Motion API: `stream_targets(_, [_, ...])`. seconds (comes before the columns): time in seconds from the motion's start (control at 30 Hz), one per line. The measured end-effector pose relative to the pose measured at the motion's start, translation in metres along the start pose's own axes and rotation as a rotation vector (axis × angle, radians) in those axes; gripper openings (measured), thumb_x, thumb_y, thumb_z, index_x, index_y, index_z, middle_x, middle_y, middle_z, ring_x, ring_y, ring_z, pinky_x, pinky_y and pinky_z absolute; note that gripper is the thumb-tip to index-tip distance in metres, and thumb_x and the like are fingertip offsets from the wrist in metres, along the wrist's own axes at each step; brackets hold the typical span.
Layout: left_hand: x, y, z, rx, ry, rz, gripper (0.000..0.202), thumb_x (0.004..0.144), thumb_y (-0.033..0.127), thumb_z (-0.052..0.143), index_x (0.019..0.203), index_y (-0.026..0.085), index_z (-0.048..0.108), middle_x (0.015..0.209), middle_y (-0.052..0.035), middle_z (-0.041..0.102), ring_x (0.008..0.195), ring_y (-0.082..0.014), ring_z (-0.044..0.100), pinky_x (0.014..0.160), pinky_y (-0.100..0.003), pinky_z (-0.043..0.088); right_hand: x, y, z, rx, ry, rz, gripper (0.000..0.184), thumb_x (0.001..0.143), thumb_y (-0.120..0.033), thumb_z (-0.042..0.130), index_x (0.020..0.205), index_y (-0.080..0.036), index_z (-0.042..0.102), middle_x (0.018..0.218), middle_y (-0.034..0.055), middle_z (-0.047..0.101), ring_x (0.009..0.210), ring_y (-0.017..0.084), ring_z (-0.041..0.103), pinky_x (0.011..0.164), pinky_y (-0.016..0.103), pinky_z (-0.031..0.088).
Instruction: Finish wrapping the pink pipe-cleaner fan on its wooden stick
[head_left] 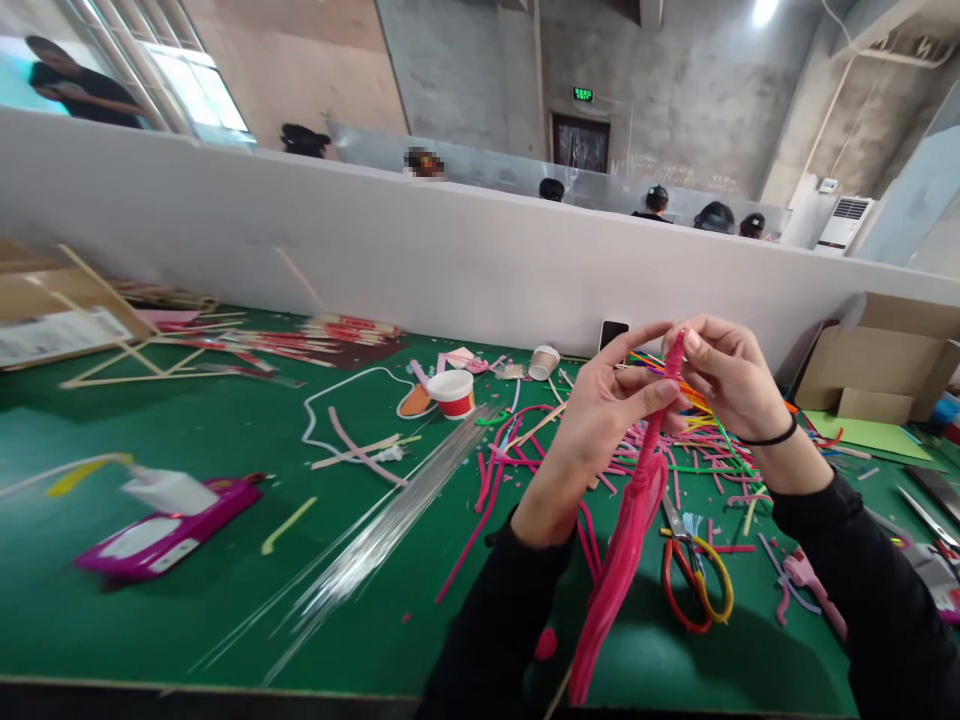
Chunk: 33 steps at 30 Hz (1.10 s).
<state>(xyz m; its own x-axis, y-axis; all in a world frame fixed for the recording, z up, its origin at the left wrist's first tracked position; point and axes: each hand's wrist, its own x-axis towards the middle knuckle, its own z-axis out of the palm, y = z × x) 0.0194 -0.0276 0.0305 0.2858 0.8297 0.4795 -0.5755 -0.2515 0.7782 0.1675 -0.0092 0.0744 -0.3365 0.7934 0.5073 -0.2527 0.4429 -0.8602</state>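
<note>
Across the back, a white partition wall, with heads of other people just above it. Below, a green table strewn with coloured pipe-cleaner offcuts. At far right, an open cardboard box against the wall. Fanned over the table's middle, a sheaf of thin silver wires. Raised above the table, right of centre, a long pink pipe-cleaner bundle, near upright and slightly tilted, lower end hanging toward the front edge. Left hand closed on the bundle's upper stem, thumb and middle fingers pinching, index finger stretched out. Right hand curled shut on the very top end, fingertips pinched together. Flat on the table just beneath, red-and-yellow-handled scissors. Farther back, left of the hands, a small red-and-white cup.
</note>
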Motion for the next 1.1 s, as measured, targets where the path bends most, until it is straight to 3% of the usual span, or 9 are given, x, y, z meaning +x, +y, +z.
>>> stream_targets(0.13, [0.003, -0.002, -0.002, -0.035, 0.0, -0.012, 0.07, 0.073, 0.028, 0.085, 0.135, 0.015, 0.055, 0.067, 0.0022, 0.076, 0.052, -0.0145, 0.072, 0.052, -0.022, 0.061, 0.0, 0.004, 0.0, 0.03, 0.033, 0.022, 0.032, 0.072, -0.047, 0.085, 0.076, -0.019, 0.072, 0.063, -0.0051, 0.064, 0.038, 0.0, 0.034, 0.035, 0.017, 0.019])
stream_targets(0.33, [0.003, -0.001, -0.003, -0.009, 0.005, -0.028, 0.072, 0.075, 0.026, 0.084, 0.137, 0.015, 0.051, 0.069, 0.0024, 0.075, 0.054, -0.0146, 0.071, 0.054, -0.023, 0.06, -0.004, 0.008, -0.01, 0.005, 0.049, 0.057, 0.029, 0.072, -0.048, 0.084, 0.085, -0.023, 0.078, 0.076, -0.002, 0.072, 0.043, 0.001, 0.038, 0.039, 0.018, 0.028])
stream_targets(0.53, [0.001, -0.001, 0.0, -0.003, -0.04, -0.046, 0.076, 0.074, 0.024, 0.084, 0.14, 0.017, 0.047, 0.068, 0.0038, 0.073, 0.057, -0.0147, 0.071, 0.053, -0.022, 0.058, -0.011, 0.003, -0.019, -0.054, -0.124, 0.046, 0.031, 0.085, -0.051, 0.072, 0.098, -0.023, 0.077, 0.09, 0.0005, 0.072, 0.051, 0.003, 0.045, 0.046, 0.018, 0.038])
stream_targets(0.67, [0.006, -0.009, -0.005, 0.034, -0.059, -0.074, 0.083, 0.073, 0.031, 0.086, 0.144, 0.018, 0.043, 0.079, -0.0001, 0.076, 0.07, -0.0184, 0.075, 0.066, -0.029, 0.062, -0.011, 0.003, -0.021, -0.144, -0.212, 0.067, 0.029, 0.083, -0.046, 0.077, 0.09, -0.018, 0.073, 0.079, -0.0001, 0.07, 0.055, 0.006, 0.056, 0.052, 0.021, 0.049])
stream_targets(0.8, [0.011, -0.007, -0.017, 0.2, -0.019, -0.037, 0.075, 0.081, 0.047, 0.077, 0.141, 0.016, 0.046, 0.116, -0.0141, 0.075, 0.104, -0.0247, 0.073, 0.094, -0.039, 0.057, 0.005, 0.005, -0.032, -0.254, -0.026, -0.004, 0.039, 0.082, -0.055, 0.074, 0.087, -0.018, 0.063, 0.075, 0.0013, 0.071, 0.059, 0.01, 0.065, 0.046, 0.019, 0.047])
stream_targets(0.9, [0.007, 0.005, -0.028, 0.437, 0.077, -0.003, 0.06, 0.09, 0.051, 0.066, 0.136, 0.017, 0.051, 0.129, -0.0169, 0.068, 0.117, -0.026, 0.067, 0.097, -0.04, 0.055, 0.023, 0.002, -0.045, -0.336, 0.148, -0.072, 0.046, 0.081, -0.063, 0.071, 0.089, -0.022, 0.052, 0.077, 0.001, 0.072, 0.063, 0.012, 0.07, 0.044, 0.019, 0.048])
stream_targets(0.97, [0.004, 0.011, -0.034, 0.548, 0.196, 0.077, 0.053, 0.091, 0.049, 0.066, 0.133, 0.019, 0.054, 0.119, -0.0126, 0.073, 0.109, -0.0227, 0.069, 0.09, -0.034, 0.056, 0.03, -0.003, -0.05, -0.379, 0.218, -0.167, 0.045, 0.082, -0.062, 0.069, 0.089, -0.024, 0.046, 0.075, -0.0006, 0.072, 0.065, 0.014, 0.071, 0.05, 0.022, 0.053])
stream_targets(1.03, [0.006, 0.009, -0.039, 0.544, 0.302, 0.135, 0.053, 0.089, 0.052, 0.067, 0.128, 0.018, 0.056, 0.088, -0.0059, 0.075, 0.082, -0.0176, 0.072, 0.071, -0.026, 0.057, 0.028, -0.007, -0.047, -0.424, 0.278, -0.297, 0.038, 0.088, -0.057, 0.065, 0.089, -0.025, 0.045, 0.074, -0.0022, 0.07, 0.067, 0.013, 0.071, 0.055, 0.024, 0.057])
stream_targets(1.1, [0.013, -0.002, -0.043, 0.424, 0.339, 0.076, 0.059, 0.086, 0.061, 0.066, 0.125, 0.018, 0.055, 0.061, 0.0018, 0.066, 0.052, -0.0132, 0.063, 0.051, -0.021, 0.049, 0.015, -0.008, -0.037, -0.494, 0.325, -0.415, 0.026, 0.095, -0.049, 0.059, 0.092, -0.026, 0.047, 0.076, -0.0017, 0.07, 0.072, 0.013, 0.072, 0.061, 0.026, 0.059])
